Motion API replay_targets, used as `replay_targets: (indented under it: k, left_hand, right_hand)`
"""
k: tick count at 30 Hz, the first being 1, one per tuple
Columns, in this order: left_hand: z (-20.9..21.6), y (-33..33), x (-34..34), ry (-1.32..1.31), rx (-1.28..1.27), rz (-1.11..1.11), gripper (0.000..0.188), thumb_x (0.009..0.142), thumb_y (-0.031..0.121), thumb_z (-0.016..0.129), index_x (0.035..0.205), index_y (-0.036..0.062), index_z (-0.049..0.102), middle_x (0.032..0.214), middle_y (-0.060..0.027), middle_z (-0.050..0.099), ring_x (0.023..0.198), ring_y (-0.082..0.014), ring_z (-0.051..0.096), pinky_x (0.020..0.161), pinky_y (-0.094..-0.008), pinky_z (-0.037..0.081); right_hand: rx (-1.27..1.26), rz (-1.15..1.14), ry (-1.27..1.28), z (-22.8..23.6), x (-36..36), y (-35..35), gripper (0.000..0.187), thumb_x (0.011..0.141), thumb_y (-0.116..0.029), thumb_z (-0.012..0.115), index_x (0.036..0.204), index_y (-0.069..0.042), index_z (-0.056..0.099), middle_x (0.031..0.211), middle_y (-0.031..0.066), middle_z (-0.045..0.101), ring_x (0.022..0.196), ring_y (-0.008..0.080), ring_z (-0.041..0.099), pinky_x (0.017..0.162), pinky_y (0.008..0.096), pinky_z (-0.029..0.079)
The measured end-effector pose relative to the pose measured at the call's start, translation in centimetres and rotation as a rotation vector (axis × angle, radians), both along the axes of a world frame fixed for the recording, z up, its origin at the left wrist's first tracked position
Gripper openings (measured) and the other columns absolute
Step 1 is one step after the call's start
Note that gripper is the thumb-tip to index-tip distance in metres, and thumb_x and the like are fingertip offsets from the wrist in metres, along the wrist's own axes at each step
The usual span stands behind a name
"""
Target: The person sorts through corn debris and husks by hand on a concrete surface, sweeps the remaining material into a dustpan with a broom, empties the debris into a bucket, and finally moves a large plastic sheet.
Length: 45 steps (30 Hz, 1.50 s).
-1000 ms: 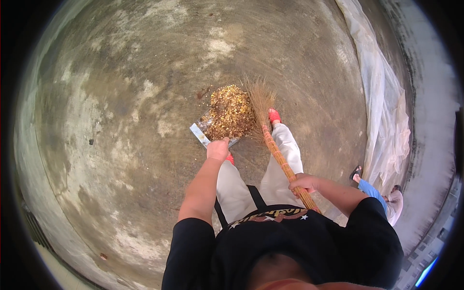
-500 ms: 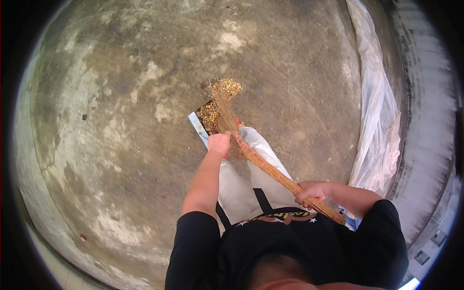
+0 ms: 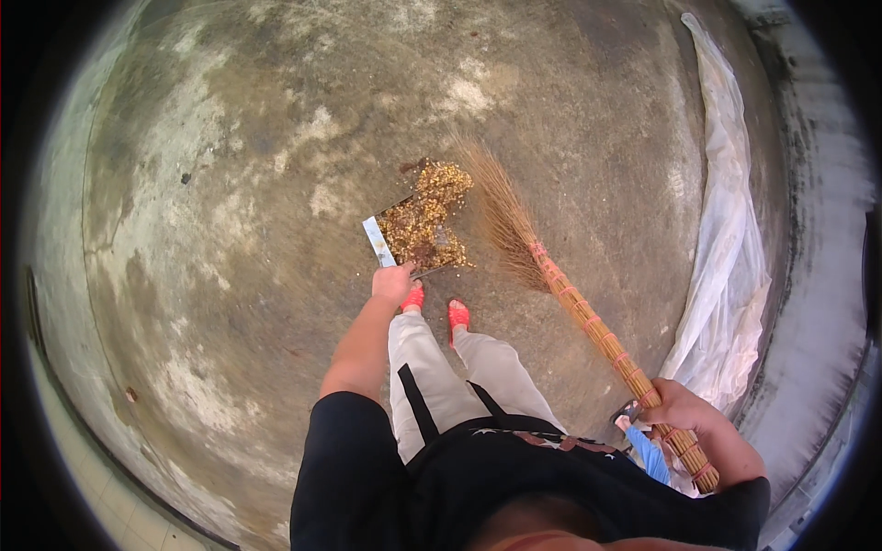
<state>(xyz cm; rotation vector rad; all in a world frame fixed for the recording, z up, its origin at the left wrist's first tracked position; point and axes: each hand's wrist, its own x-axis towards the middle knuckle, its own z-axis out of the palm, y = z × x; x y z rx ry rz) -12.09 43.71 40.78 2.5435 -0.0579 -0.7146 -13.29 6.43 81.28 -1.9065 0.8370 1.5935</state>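
Observation:
My left hand (image 3: 393,283) is closed on the near edge of a dustpan (image 3: 377,241), which lies on the floor in front of my feet. Yellow kernels that look like corn (image 3: 424,216), mixed with brown debris, lie in the pan and spill past its open right side onto the concrete. My right hand (image 3: 682,410) is wrapped round the handle of a long twig broom (image 3: 602,337) bound with pink-red bands. The broom slants up and left, its bristles (image 3: 501,207) spread out to the right of the kernels, apart from them.
Stained concrete floor (image 3: 276,230) stretches around me. Crumpled translucent plastic sheeting (image 3: 721,230) lies along the base of a pale wall (image 3: 827,202) on the right. My red shoes (image 3: 458,314) stand just behind the pan. Something blue (image 3: 650,455) shows partly behind the broom handle.
The broom has swung right, off the kernels and away from the dustpan, with my right hand moving right and back. More of the pile now shows. My left hand stays at the pan.

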Motion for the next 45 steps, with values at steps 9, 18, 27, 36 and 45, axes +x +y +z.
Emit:
replay_targets:
  k: [9,18,27,36,45]
  left_hand:
    - [-1.5,-1.3,-1.6,0.075,0.094,0.246,0.021,0.079,0.032,0.055,0.095,0.0187,0.061,0.081,-0.0108,0.063,0.078,-0.0292,0.06,0.067,-0.0415,0.046]
    - [-2.2,-1.3,-2.1,0.097,0.118,0.365,0.023,0.078,0.034,0.056,0.093,0.0173,0.062,0.081,-0.0123,0.063,0.078,-0.0302,0.059,0.067,-0.041,0.046]
    - [-3.7,-1.8,-3.6,0.067,0.108,0.277,0.02,0.08,0.03,0.054,0.095,0.0194,0.061,0.078,-0.0125,0.063,0.075,-0.0305,0.06,0.066,-0.0413,0.046]
    - [-4.1,-0.2,-3.7,0.109,0.008,0.197,0.026,0.081,0.03,0.051,0.102,0.0154,0.058,0.087,-0.0149,0.063,0.084,-0.0318,0.059,0.074,-0.042,0.046]
    - [-6.4,10.1,-20.6,0.216,-0.06,0.08,0.03,0.082,0.031,0.051,0.096,0.0047,0.055,0.091,-0.0191,0.061,0.087,-0.0373,0.057,0.074,-0.0456,0.045]
  right_hand:
    - [-0.201,0.939,-0.525,-25.1,14.6,-6.9,0.027,0.072,-0.004,0.055,0.095,0.003,0.043,0.08,0.022,0.06,0.071,0.0309,0.063,0.056,0.0393,0.051]
    - [0.149,0.546,0.022,-39.7,3.7,-5.6,0.034,0.063,0.001,0.063,0.092,0.002,0.045,0.064,0.0152,0.058,0.047,0.0228,0.06,0.039,0.0335,0.047]
    - [0.42,0.103,0.432,-29.2,-5.4,0.5,0.036,0.066,0.0,0.06,0.093,-0.002,0.036,0.069,0.0081,0.048,0.052,0.0174,0.056,0.04,0.0322,0.048]
    - [0.383,0.082,0.015,-23.2,-18.7,7.6,0.039,0.068,-0.004,0.061,0.099,0.0,0.037,0.072,0.0096,0.051,0.049,0.0168,0.056,0.041,0.029,0.046]
    - [-0.029,-0.336,-0.164,-9.0,-30.6,15.4,0.036,0.069,-0.008,0.062,0.096,0.0,0.04,0.067,0.0093,0.052,0.05,0.0164,0.057,0.041,0.029,0.046]
